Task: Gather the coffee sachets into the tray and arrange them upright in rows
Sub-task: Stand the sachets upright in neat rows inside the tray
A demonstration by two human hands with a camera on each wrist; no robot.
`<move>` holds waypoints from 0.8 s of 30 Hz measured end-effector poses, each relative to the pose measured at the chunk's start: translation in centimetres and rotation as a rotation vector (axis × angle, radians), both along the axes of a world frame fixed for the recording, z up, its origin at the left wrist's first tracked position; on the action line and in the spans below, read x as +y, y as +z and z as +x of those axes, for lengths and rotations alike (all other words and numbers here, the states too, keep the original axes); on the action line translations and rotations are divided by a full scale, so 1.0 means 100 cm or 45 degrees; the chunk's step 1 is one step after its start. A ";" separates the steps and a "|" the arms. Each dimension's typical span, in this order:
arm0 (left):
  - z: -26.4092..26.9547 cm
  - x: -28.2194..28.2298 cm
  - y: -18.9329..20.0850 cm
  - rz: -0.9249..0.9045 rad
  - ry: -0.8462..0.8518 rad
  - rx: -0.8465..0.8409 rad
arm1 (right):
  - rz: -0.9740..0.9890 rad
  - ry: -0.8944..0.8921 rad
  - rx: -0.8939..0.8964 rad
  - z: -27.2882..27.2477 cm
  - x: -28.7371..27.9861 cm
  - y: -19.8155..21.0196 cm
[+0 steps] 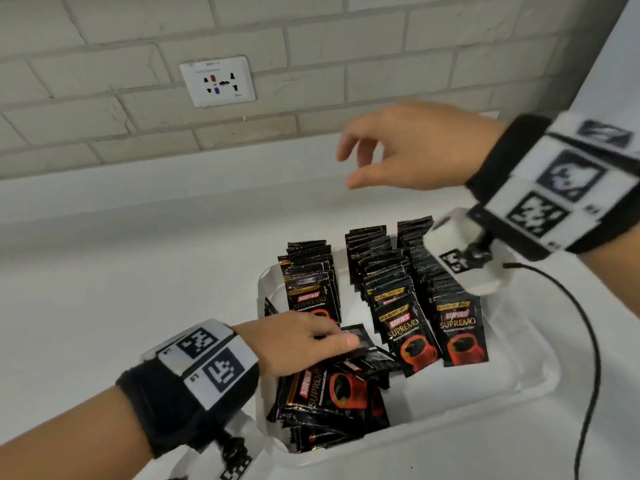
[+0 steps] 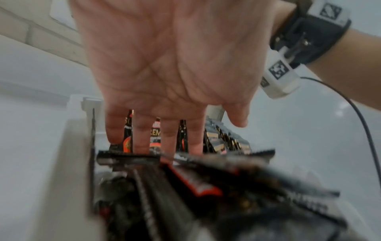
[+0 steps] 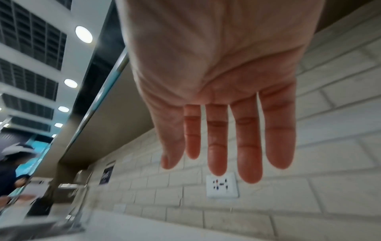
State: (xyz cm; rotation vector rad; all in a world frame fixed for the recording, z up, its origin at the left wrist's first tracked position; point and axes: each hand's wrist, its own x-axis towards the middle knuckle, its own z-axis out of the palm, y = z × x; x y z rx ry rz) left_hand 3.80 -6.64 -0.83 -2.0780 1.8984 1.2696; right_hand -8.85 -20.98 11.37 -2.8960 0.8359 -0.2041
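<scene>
A white tray on the counter holds black Kopiko coffee sachets. Three upright rows stand in its far half, and they show past my fingers in the left wrist view as upright rows. A loose pile lies flat in the near left corner, blurred as a loose pile close to that camera. My left hand reaches into this pile with straight fingers; their tips are hidden behind a sachet's edge and the thumb stays apart. My right hand hovers high behind the tray, and the right hand is spread and holds nothing.
A brick wall with a white socket backs the white counter. A black cable from the right wrist camera hangs over the tray's right side. In the right wrist view a person stands far off at the left.
</scene>
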 end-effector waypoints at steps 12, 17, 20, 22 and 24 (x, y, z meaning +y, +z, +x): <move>0.018 -0.007 0.012 -0.513 1.329 0.660 | 1.759 -0.265 -0.497 -0.015 0.040 -0.072; 0.009 -0.011 0.017 -0.395 1.354 0.796 | 1.884 -0.404 -0.610 0.021 0.040 -0.093; 0.004 -0.015 0.018 -0.363 1.322 0.873 | 1.849 -0.469 -0.618 0.040 0.042 -0.103; 0.004 -0.017 0.015 -0.362 1.327 0.913 | 1.826 -0.500 -0.602 0.048 0.042 -0.110; 0.002 -0.021 0.014 -0.361 1.351 0.971 | 1.809 -0.562 -0.616 0.051 0.043 -0.112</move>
